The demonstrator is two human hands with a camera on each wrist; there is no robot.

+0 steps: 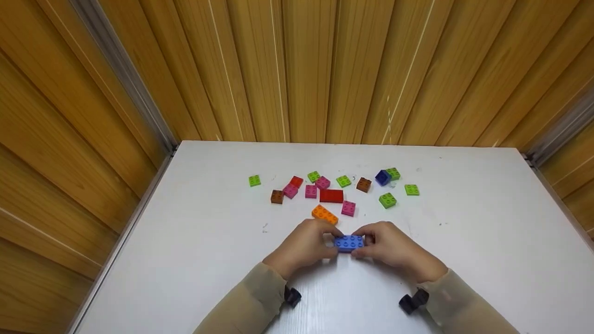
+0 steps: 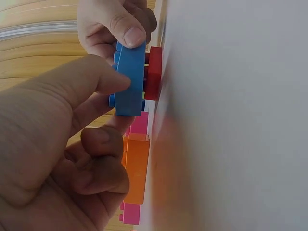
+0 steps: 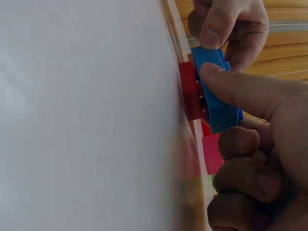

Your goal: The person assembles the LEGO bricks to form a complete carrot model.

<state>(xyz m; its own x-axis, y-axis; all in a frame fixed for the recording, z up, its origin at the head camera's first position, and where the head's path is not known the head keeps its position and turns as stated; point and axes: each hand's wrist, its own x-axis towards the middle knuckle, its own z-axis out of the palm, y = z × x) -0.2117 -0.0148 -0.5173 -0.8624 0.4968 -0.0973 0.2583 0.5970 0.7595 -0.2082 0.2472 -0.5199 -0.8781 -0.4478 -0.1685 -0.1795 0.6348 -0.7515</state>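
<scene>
Over the white tabletop [image 1: 199, 260], midway between its left and right edges and well in from the far one, the left hand [image 1: 306, 243] and right hand [image 1: 394, 246] each pinch one end of a blue brick [image 1: 350, 243]. It looks like light, stiff, slightly slick, sturdy plastic, best gripped across its long sides; its studs [image 1: 346, 244] show no legible brand.

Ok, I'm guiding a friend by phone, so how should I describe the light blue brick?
Over the white table, find the left hand and right hand. They pinch a long studded brick, one at each end. Lighter than the dark blue brick farther back, it is the only brick being held.
</scene>
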